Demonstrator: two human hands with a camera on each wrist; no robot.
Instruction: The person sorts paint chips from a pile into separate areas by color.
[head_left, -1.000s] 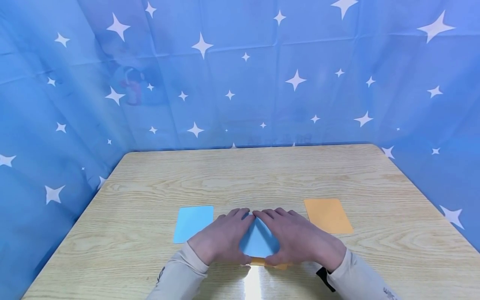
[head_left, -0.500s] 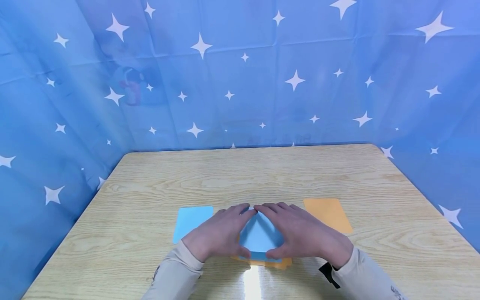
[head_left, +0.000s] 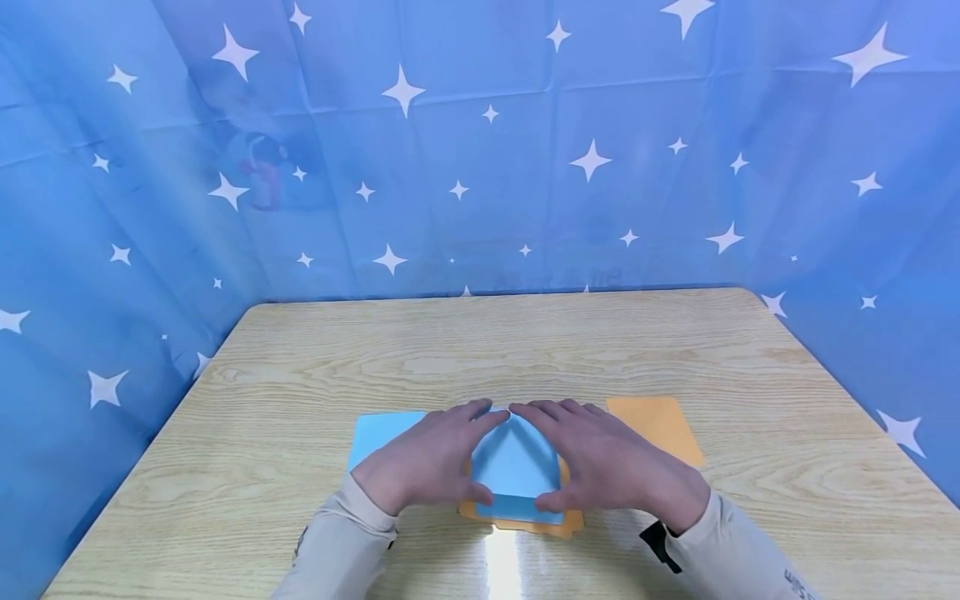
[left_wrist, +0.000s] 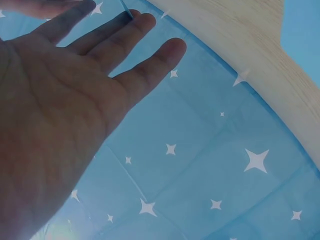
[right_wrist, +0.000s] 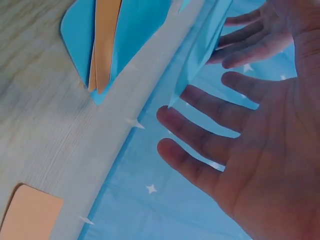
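The left hand and right hand grasp a blue sheet between them, thumbs toward its near edge and fingers toward the far one, just above a pile of blue and orange cards on the desk. Holding it from both sides probably keeps something so thin level. A flat blue card and an orange card flank the pile, perhaps set aside to stay separate.

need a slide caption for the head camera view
Left hand and right hand hold a thin light-blue square card above stacked blue and orange cards on a pale wood-grain table.
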